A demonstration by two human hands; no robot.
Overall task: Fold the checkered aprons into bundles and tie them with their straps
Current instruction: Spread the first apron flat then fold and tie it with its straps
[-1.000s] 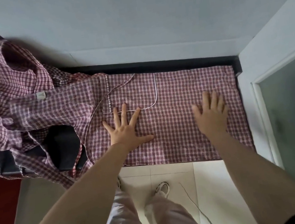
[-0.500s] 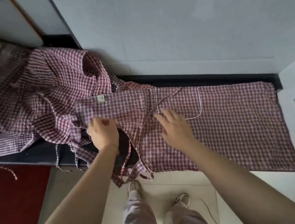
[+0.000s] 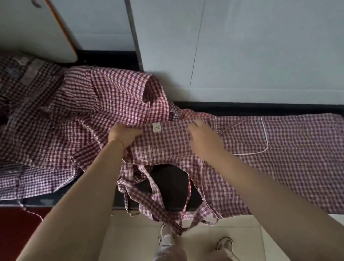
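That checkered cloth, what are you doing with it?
A person is folding a checkered apron spread on a dark counter. The left hand and right hand each grip the apron's top part, the bit with a small white tag. Its straps dangle over the counter's edge, not tied yet. More checkered aprons lie in a heap on the left.

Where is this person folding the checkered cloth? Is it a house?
Probably a room in a home, though I can't be sure. There's a dark ledge against a plain wall, a tiled floor, and a pile of aprons waiting.
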